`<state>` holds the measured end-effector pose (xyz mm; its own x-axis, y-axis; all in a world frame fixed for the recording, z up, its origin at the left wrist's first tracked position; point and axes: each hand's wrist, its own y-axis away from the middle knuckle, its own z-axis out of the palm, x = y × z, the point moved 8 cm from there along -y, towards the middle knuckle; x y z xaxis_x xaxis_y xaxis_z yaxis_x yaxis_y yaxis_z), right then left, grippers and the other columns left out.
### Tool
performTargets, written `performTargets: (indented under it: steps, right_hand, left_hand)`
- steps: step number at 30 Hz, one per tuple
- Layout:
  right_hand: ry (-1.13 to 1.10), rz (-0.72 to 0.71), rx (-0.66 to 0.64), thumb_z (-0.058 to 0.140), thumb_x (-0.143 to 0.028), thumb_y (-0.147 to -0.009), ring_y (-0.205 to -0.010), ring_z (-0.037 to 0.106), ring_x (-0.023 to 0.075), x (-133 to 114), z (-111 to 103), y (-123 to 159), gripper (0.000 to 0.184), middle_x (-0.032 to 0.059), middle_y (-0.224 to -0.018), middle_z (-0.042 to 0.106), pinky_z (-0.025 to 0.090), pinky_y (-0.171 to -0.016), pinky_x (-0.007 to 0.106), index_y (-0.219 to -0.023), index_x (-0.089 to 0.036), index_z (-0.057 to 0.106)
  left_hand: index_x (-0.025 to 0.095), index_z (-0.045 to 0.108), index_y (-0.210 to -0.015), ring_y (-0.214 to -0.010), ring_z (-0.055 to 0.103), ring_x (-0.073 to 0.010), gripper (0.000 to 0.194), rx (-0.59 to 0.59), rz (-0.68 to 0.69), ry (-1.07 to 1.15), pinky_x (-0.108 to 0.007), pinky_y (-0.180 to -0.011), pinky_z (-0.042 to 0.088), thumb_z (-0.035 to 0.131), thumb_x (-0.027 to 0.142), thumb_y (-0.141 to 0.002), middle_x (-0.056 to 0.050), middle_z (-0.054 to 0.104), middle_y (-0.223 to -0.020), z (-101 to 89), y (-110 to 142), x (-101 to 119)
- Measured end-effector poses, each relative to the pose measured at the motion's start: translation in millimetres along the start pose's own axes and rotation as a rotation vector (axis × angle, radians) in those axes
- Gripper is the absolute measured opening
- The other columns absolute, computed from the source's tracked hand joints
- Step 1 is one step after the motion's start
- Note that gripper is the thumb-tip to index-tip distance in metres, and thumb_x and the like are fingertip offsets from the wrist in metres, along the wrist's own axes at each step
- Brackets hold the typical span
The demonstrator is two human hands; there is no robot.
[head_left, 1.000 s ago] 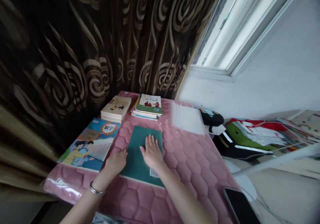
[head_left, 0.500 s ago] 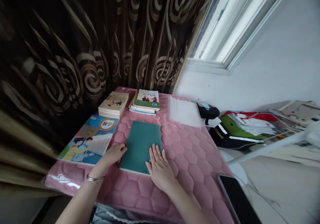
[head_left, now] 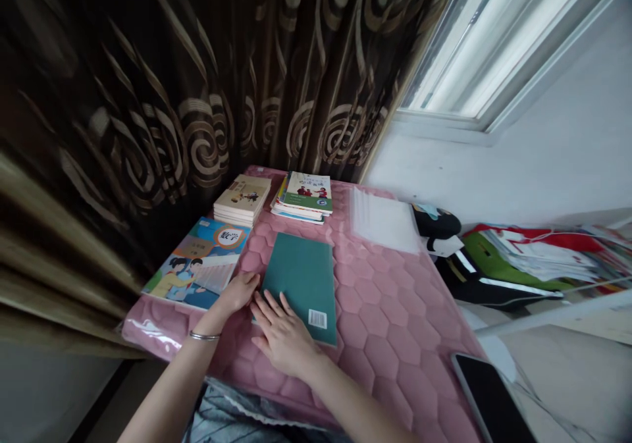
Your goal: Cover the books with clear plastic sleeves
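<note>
A green book [head_left: 301, 278] in a clear cover lies flat on the pink padded tabletop, a white barcode label [head_left: 317, 318] at its lower right. My right hand [head_left: 284, 338] rests on its lower left part, palm down with the fingers stretched out. At the book's left edge is my left hand [head_left: 241, 293], its fingers curled and closed at that edge; a silver bangle is on the wrist. Just left of this hand lies a blue textbook [head_left: 202, 265] with a cartoon cover.
Behind the book stand a stack of beige books [head_left: 241, 199] and a stack of mixed books [head_left: 303, 196]. Clear plastic sheets [head_left: 385, 220] lie at the back right. A phone [head_left: 488, 397] is at the right front. Dark curtains [head_left: 197, 101] hang behind; papers and bags are on the right.
My right hand has slid from the book's lower right to its lower left, uncovering the barcode label. My left hand stays at the left edge. The whole view has shifted slightly.
</note>
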<state>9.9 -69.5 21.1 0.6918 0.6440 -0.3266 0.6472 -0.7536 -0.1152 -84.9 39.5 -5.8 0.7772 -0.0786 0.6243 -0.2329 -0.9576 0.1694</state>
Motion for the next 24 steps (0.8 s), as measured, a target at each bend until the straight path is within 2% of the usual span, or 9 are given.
performTargets:
  steps: [4, 8, 12, 15, 21, 24]
  right_hand:
    - [-0.062, -0.081, -0.068, 0.030, -0.045, -0.100, -0.146, 0.014, 0.0203, 3.6, -4.5, 1.8, 0.057, 0.0043, -0.156, 0.027, 0.013, -0.120, 0.046, -0.150, -0.019, 0.027]
    - [-0.081, -0.108, -0.095, 0.026, -0.035, -0.102, -0.144, 0.022, 0.0134, 25.4, -5.7, -5.4, 0.050, 0.0047, -0.152, 0.035, 0.020, -0.119, 0.036, -0.148, -0.018, 0.033]
    - [0.016, -0.111, -0.046, 0.029, -0.032, -0.101, -0.144, 0.023, 0.0140, 52.0, -8.8, -24.0, 0.050, 0.0075, -0.153, 0.033, 0.017, -0.120, 0.036, -0.147, -0.016, 0.033]
    - [0.060, -0.111, -0.049, 0.028, -0.034, -0.101, -0.145, 0.019, 0.0139, 70.5, -9.9, -45.4, 0.051, 0.0062, -0.155, 0.028, 0.015, -0.120, 0.037, -0.148, -0.015, 0.032]
    - [0.061, 0.034, -0.089, 0.022, -0.037, -0.101, -0.145, 0.017, 0.0137, 123.1, -15.5, -99.5, 0.053, 0.0040, -0.156, 0.025, 0.011, -0.119, 0.036, -0.148, -0.016, 0.032]
    - [0.082, 0.162, -0.101, 0.020, -0.037, -0.100, -0.145, 0.015, 0.0122, 150.3, -19.6, -123.2, 0.054, 0.0031, -0.157, 0.024, 0.008, -0.119, 0.033, -0.149, -0.015, 0.031]
  left_hand:
    - [0.019, 0.057, -0.076, -0.074, 0.064, -0.0159, 0.039, 0.037, 0.027, -0.036, -0.026, -0.068, 0.043, 0.028, 0.034, -0.097, -0.006, 0.068, -0.081, -3.6, 3.5, 7.4]
    - [0.018, 0.061, -0.090, -0.084, 0.068, -0.0178, 0.034, 0.102, -0.012, -0.210, -0.025, -0.069, 0.044, 0.031, 0.030, -0.098, -0.008, 0.071, -0.088, 0.0, 17.1, 13.7]
    - [0.014, 0.059, -0.116, -0.077, 0.071, -0.0228, 0.035, 0.221, -0.080, -0.421, -0.026, -0.056, 0.045, 0.031, 0.027, -0.098, -0.013, 0.073, -0.086, 10.1, 35.6, 16.2]
    - [0.013, 0.057, -0.122, -0.072, 0.072, -0.0245, 0.037, 0.261, -0.045, -0.479, -0.026, -0.051, 0.044, 0.035, 0.030, -0.098, -0.014, 0.073, -0.083, 18.5, 41.8, 18.2]
    - [0.015, 0.060, -0.115, -0.069, 0.072, -0.0235, 0.032, 0.267, -0.011, -0.475, -0.024, -0.048, 0.043, 0.037, 0.029, -0.097, -0.010, 0.074, -0.077, 21.9, 39.5, 15.5]
    - [0.015, 0.060, -0.114, -0.068, 0.072, -0.0230, 0.030, 0.280, -0.021, -0.475, -0.024, -0.047, 0.042, 0.039, 0.028, -0.097, -0.009, 0.074, -0.076, 21.9, 40.1, 14.4]
